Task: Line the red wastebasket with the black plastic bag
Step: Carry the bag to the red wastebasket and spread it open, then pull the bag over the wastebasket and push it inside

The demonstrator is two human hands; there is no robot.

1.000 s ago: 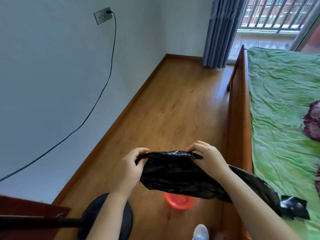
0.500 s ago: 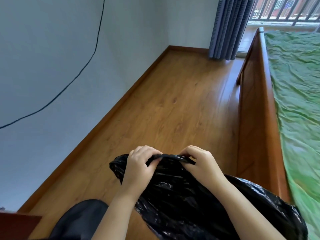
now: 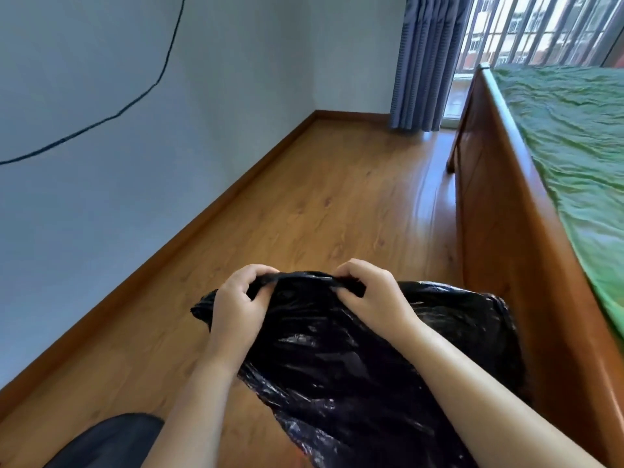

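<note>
wooden floor (image 3: 324, 204) runs between a pale wall (image 3: 101, 163) and a bed frame (image 3: 506, 248) under a green sheet (image 3: 574, 140). the black plastic bag (image 3: 371, 359) hangs crumpled in front of the person, above the floor. left hand (image 3: 236, 304) and right hand (image 3: 374, 297) are both closed on its top edge, fingers pinching the bunched rim close together. the red wastebasket isn't visible from here.

No readable text, label, brand, number or sign anywhere in view. Black plastic bag (image 3: 354, 359) glossy, unprinted. Wall (image 3: 101, 180), wooden bed frame (image 3: 499, 231), green sheet (image 3: 574, 136) unmarked too.
</note>
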